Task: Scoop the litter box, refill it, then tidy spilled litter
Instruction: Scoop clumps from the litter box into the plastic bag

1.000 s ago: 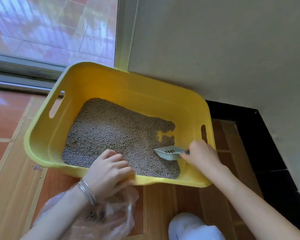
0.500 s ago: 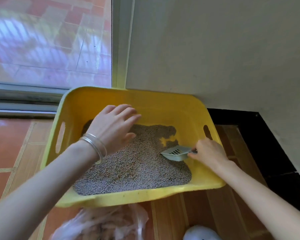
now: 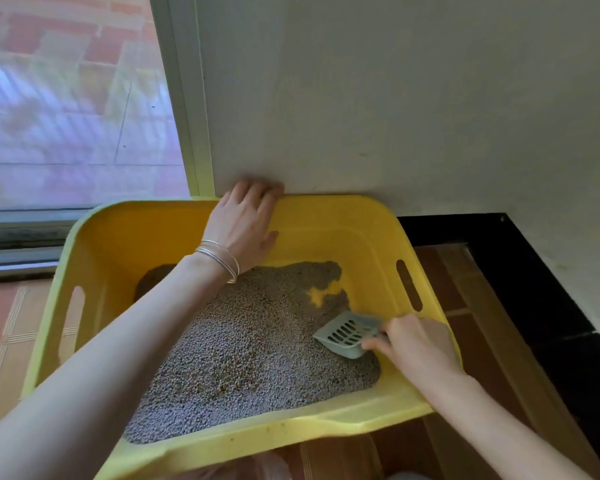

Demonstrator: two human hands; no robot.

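Nearest the camera, the box point(image 3: 291, 431) shows its yellow near rim, with the litter point(image 3: 250, 348) banked against it. To the right, the right grip point(image 3: 413, 344) is pinched round the handle of the scoop point(image 3: 349, 332), and the handle itself is hidden in the fingers. The scoop sits on the litter at the box's right end. Its slotted mouth points left toward the middle, and its long axis runs roughly left to right along the box's length. Farther back there's a bare yellow patch of floor. At the far rim, the left grip point(image 3: 246, 223) has its fingers hooked over the edge against the wall point(image 3: 395, 98), thumb spread on the inner face. This looks like the scooping step. The best move is to steady the box with that far hold, drive the mouth low and leftward under the grains, then lift level and let the clean litter sift through before it goes to the bag.
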